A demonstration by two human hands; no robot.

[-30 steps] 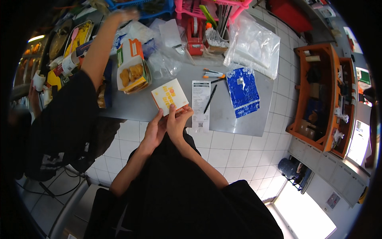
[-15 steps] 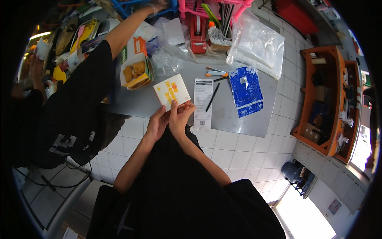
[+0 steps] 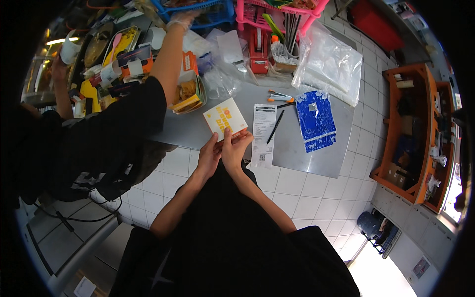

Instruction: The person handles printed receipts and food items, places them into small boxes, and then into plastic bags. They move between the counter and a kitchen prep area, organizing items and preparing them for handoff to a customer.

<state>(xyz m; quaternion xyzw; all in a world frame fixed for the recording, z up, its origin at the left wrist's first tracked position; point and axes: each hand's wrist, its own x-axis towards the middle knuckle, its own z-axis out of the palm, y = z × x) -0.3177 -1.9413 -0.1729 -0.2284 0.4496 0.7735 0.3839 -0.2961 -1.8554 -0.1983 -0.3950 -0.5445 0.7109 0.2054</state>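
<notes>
Box (image 3: 225, 119) pinched by both hands at the table's (image 3: 309, 162) near edge

Beyond the box, slightly left, a carton (image 3: 189, 102) of fried pieces partly hides behind a co-worker's arm (image 3: 169, 67), which crosses the left side to the blue basket (image 3: 210, 19). Clear bags (image 3: 220, 81) lie past the carton; the tape dispenser (image 3: 259, 63) and pink basket (image 3: 253, 21) stand farther back. To the right are a receipt (image 3: 263, 131), a pen (image 3: 275, 126) and a blue pouch (image 3: 316, 123).

Grey metal shows between carton and box, in a narrow strip before the receipt, and toward the near right corner. The near edge runs by the wrists, with floor tiles (image 3: 307, 195) below.

The box's printed top faces up; nearly square, it shows no plain long axis. Its far edge slants away to the right. The left hand (image 3: 209, 158) grips its near corner, the right hand (image 3: 236, 153) its near right side; whether it rests on metal, I cannot tell.
</notes>
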